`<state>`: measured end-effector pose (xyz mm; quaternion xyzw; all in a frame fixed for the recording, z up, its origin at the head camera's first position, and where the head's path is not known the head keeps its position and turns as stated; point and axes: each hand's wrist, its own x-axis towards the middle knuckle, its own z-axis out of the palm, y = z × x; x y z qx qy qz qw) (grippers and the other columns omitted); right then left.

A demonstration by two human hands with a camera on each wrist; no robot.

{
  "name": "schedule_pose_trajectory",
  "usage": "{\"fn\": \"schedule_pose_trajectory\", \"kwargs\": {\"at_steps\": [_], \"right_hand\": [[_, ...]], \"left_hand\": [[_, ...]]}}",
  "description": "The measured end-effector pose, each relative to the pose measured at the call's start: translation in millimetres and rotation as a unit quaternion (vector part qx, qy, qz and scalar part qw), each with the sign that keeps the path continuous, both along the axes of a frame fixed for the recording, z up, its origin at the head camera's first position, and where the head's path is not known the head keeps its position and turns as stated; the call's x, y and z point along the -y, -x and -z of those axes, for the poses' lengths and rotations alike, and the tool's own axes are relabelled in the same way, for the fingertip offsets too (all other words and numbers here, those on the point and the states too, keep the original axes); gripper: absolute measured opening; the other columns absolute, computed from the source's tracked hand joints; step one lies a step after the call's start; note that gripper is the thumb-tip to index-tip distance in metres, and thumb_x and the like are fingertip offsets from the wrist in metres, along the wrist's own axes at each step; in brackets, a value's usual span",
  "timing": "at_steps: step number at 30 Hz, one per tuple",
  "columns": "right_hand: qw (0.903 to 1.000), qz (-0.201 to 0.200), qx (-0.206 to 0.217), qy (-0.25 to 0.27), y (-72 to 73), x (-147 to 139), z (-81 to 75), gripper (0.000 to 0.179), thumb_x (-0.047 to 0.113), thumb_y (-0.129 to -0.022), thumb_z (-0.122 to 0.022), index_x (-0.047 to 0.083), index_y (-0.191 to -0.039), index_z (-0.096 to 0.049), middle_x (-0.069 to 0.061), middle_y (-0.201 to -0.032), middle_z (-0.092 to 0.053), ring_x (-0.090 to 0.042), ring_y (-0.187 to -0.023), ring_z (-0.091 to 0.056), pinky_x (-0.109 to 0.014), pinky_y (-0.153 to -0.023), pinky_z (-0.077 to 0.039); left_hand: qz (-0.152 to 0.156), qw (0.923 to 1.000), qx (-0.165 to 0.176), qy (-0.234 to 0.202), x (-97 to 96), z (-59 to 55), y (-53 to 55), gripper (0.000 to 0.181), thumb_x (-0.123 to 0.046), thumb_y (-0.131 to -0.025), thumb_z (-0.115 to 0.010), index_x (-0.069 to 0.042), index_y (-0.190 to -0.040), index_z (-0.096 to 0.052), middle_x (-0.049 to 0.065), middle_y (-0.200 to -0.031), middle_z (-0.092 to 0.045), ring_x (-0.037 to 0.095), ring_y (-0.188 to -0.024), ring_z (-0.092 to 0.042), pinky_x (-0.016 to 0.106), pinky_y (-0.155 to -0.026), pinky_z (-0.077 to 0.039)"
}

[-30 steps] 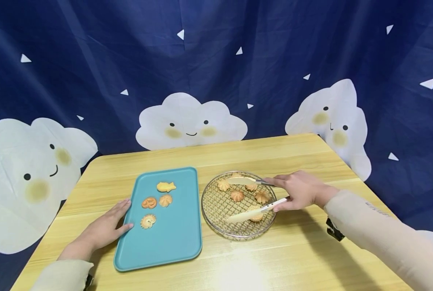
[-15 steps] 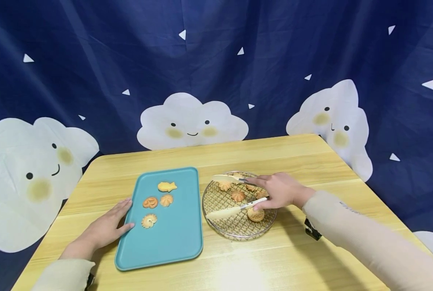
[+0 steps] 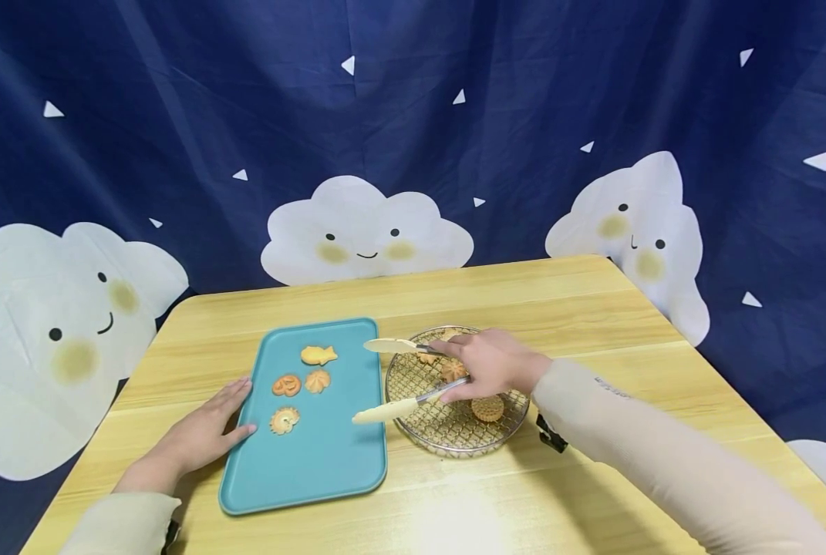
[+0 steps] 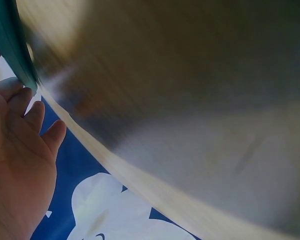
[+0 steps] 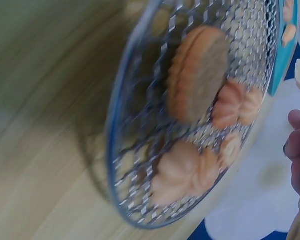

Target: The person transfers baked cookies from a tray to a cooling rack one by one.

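Note:
My right hand (image 3: pixel 492 362) grips a pair of tongs (image 3: pixel 388 411) with cream-coloured tips. The arms are spread apart with nothing between them, the tips over the right edge of the blue tray (image 3: pixel 315 470). On the tray lie a fish-shaped cookie (image 3: pixel 318 355), a pretzel-shaped cookie (image 3: pixel 286 385), a flower-shaped cookie (image 3: pixel 318 381) and a scalloped round cookie (image 3: pixel 284 420). At the tray's left edge rests my left hand (image 3: pixel 200 432), fingers extended, thumb on the rim. Below my right hand, a round wire rack (image 3: pixel 413 393) bears a round sandwich cookie (image 5: pixel 202 75) and several flower-shaped cookies (image 5: pixel 177 172).
Tray and rack stand side by side on a wooden table (image 3: pixel 510 493), with a narrow gap between them. Behind the table hangs a dark blue curtain (image 3: pixel 413 100) with smiling white clouds (image 3: pixel 364 239).
My right hand has moved left with the spread tongs, from over the rack until the tips reach the tray. My left hand and the cookies on the tray stay put.

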<state>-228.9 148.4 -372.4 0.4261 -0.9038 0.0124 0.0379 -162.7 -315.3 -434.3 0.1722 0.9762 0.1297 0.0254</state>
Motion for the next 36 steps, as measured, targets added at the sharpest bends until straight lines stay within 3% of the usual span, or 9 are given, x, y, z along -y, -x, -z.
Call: {"fn": "schedule_pose_trajectory", "kwargs": {"at_steps": [8,16,22,29,36], "right_hand": [[0.9999,-0.011,0.003,-0.010,-0.3,28,0.0,0.091,0.074,-0.078,-0.055,0.013,-0.145,-0.042,-0.006,-0.120,-0.063,-0.005,-0.049,-0.046,-0.022,-0.040,-0.037],[0.9996,-0.014,-0.002,-0.024,-1.6,56,2.5,0.093,0.078,-0.077,-0.049,0.014,-0.145,-0.042,-0.005,-0.123,-0.063,-0.007,-0.056,-0.053,-0.021,-0.037,-0.037],[0.9987,-0.012,-0.003,-0.049,-4.9,77,1.7,0.094,0.080,-0.077,-0.047,0.016,-0.146,-0.040,-0.003,-0.124,-0.062,-0.010,-0.073,-0.061,-0.018,-0.039,-0.037],[0.9986,-0.012,0.008,-0.050,-9.8,99,0.7,0.094,0.081,-0.077,-0.047,0.016,-0.146,-0.041,-0.001,-0.120,-0.063,-0.006,-0.058,-0.052,-0.020,-0.036,-0.037],[0.9982,-0.016,0.009,-0.057,-15.0,114,0.6,0.088,0.077,-0.080,-0.048,0.018,-0.144,-0.044,0.004,-0.111,-0.066,-0.003,-0.056,-0.047,-0.018,-0.037,-0.035]], "left_hand": [[0.000,1.0000,0.001,0.002,-0.5,0.0,0.0,0.080,-0.046,-0.092,-0.059,0.006,-0.146,-0.031,0.026,-0.149,-0.028,0.046,-0.134,-0.027,0.061,-0.103,-0.029],[-0.001,1.0000,0.002,0.000,0.4,1.2,-0.1,0.081,-0.047,-0.092,-0.059,0.006,-0.146,-0.030,0.026,-0.149,-0.028,0.046,-0.134,-0.027,0.061,-0.103,-0.029],[0.000,1.0000,0.000,-0.001,0.5,2.0,0.2,0.081,-0.047,-0.092,-0.059,0.006,-0.146,-0.031,0.026,-0.150,-0.027,0.046,-0.134,-0.027,0.061,-0.104,-0.028],[0.000,1.0000,-0.002,-0.002,0.4,1.2,0.0,0.080,-0.045,-0.091,-0.060,0.006,-0.145,-0.032,0.026,-0.149,-0.028,0.046,-0.134,-0.027,0.061,-0.104,-0.028],[0.001,1.0000,0.000,-0.002,0.4,0.8,0.3,0.080,-0.046,-0.092,-0.059,0.006,-0.145,-0.031,0.026,-0.149,-0.028,0.046,-0.134,-0.026,0.061,-0.104,-0.027]]}}
